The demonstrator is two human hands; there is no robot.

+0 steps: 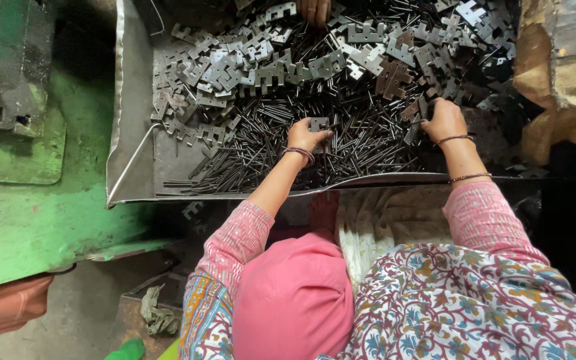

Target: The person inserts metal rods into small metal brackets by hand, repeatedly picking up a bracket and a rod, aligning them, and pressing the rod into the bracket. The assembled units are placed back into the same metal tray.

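Grey notched hinge leaf (319, 124) held upright; dark pins (368, 143) heaped beneath.

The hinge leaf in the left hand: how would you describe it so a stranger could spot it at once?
Start at the big metal tray heaped with grey hinge leaves and dark pins. The left hand, with a bangle at the wrist, is over the pin heap near the tray's front edge. The hinge leaf sits at its fingertips, the only notched plate lifted clear of the pile.
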